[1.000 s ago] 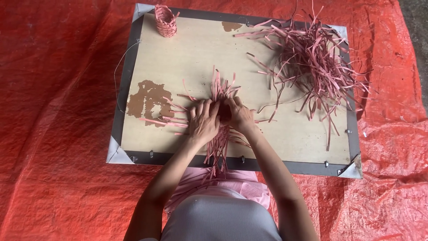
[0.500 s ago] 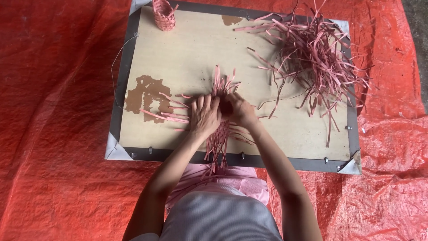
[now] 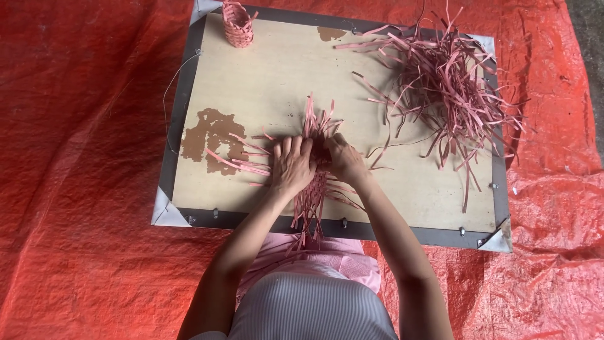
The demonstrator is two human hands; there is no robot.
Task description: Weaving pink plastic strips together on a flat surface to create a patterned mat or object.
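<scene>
A flat weave of pink strips (image 3: 314, 119) lies in the middle of a tan board (image 3: 283, 75), its loose ends fanning out to the left, the far side and over the near edge. My left hand (image 3: 291, 165) presses flat on the weave with fingers spread. My right hand (image 3: 343, 158) sits beside it on the right, fingers curled onto strips at the weave's centre. The middle of the weave is hidden under both hands.
A loose heap of pink strips (image 3: 447, 88) covers the board's far right. A small woven pink basket (image 3: 238, 24) stands at the far left corner. The board has a dark metal frame (image 3: 182, 107) with pale corner pieces and rests on an orange tarpaulin (image 3: 75, 157).
Both hands stay on the weave with only slight finger shifts. The view has tilted a little, so the board sits higher in the picture.
</scene>
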